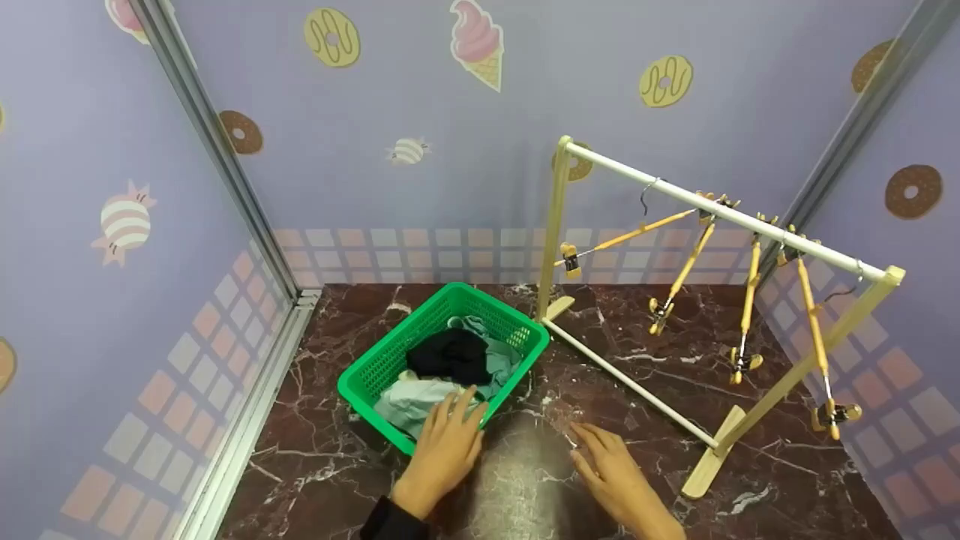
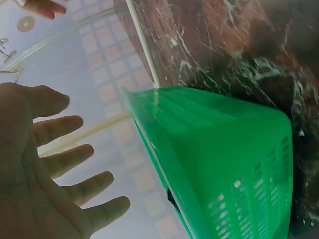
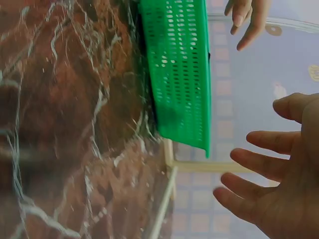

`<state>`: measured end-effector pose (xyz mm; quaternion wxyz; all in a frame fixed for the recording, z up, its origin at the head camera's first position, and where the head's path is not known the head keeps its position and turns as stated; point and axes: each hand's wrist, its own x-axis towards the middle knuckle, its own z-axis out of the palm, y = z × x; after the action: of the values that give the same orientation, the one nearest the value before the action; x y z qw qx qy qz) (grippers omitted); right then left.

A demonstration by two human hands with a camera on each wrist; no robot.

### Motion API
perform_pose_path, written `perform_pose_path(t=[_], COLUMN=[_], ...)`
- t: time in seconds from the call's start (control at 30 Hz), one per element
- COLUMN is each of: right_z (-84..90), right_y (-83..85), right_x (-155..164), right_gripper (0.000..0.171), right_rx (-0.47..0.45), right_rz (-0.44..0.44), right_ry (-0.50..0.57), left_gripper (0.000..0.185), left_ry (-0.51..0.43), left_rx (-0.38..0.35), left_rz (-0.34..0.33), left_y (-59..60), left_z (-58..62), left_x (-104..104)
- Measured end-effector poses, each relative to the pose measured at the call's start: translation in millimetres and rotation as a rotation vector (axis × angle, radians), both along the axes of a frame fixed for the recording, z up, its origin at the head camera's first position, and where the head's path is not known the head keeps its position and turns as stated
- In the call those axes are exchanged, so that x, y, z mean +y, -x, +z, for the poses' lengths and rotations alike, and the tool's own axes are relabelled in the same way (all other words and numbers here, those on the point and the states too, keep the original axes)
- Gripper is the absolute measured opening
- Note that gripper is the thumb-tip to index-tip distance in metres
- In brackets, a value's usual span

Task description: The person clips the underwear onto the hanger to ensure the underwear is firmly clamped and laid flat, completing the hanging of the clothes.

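A green plastic basket (image 1: 375, 416) stands on the dark marbled table, holding a black cloth (image 1: 450, 355), a pale grey-white cloth (image 1: 414, 401) and a grey-green one (image 1: 501, 364). Over the basket's near edge is my left hand (image 1: 444, 448), its fingers spread and nothing in its grasp. The left wrist view shows that palm (image 2: 30, 164) beside the basket's rim. To the right of the basket, my right hand (image 1: 616, 480) hovers above the table with fingers extended and apart. The right wrist view has this hand (image 3: 284, 169) holding nothing.
A wooden rack with a white top rail (image 1: 720, 210) stands at the right. Several yellow hangers with clips, such as this hanger (image 1: 814, 322), hang from it. A lower white bar (image 1: 630, 382) joins its feet. Patterned walls (image 1: 480, 180) enclose the table.
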<state>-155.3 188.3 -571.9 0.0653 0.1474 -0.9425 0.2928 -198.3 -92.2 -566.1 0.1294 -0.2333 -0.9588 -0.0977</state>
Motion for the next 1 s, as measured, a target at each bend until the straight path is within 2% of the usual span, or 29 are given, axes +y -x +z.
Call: perform_pose_path(t=[0.17,0.3,0.4,0.53,0.67,0.8,0.87,1.0], right_z=[-14.8,-29.4,-39.5,-49.5,-55.2,-57.3,-58.0,-56.0], right_y=[7.1,13.6,18.3,23.8,28.4,32.5,34.6,38.4], right_x=[-18,-36,-53,-78,-100,-120,-128,-139], right_gripper=[0.041,0.031,0.029,0.030,0.034,0.038,0.040,0.043], right_rx=[-0.036,-0.064,-0.102,-0.230,-0.461,-0.664,-0.704,-0.720], right_rz=[0.042,0.082,0.079,0.063,0.055,0.005,-0.017,-0.040], right_ry=[0.071,0.202,0.288,0.475,0.789,1.064,1.139,1.218], left_gripper=[0.039,0.039,0.040,0.043,0.047,0.049,0.052,0.056], left_ry=[-0.045,-0.091,-0.125,-0.167,-0.203,-0.234,-0.259,-0.311], left_rx=[-0.016,-0.032,-0.062,-0.138,-0.220,-0.294,-0.344,-0.411], left_rz=[0.052,0.098,0.137,0.183,0.214,0.231,0.241,0.253], left_y=[21.5,43.3,58.9,79.8,100.0,115.3,121.9,134.2], left_z=[6.5,14.9,20.3,23.4,19.1,9.4,4.8,1.7], left_x=[-18,-34,-44,-53,-58,-62,-63,-63])
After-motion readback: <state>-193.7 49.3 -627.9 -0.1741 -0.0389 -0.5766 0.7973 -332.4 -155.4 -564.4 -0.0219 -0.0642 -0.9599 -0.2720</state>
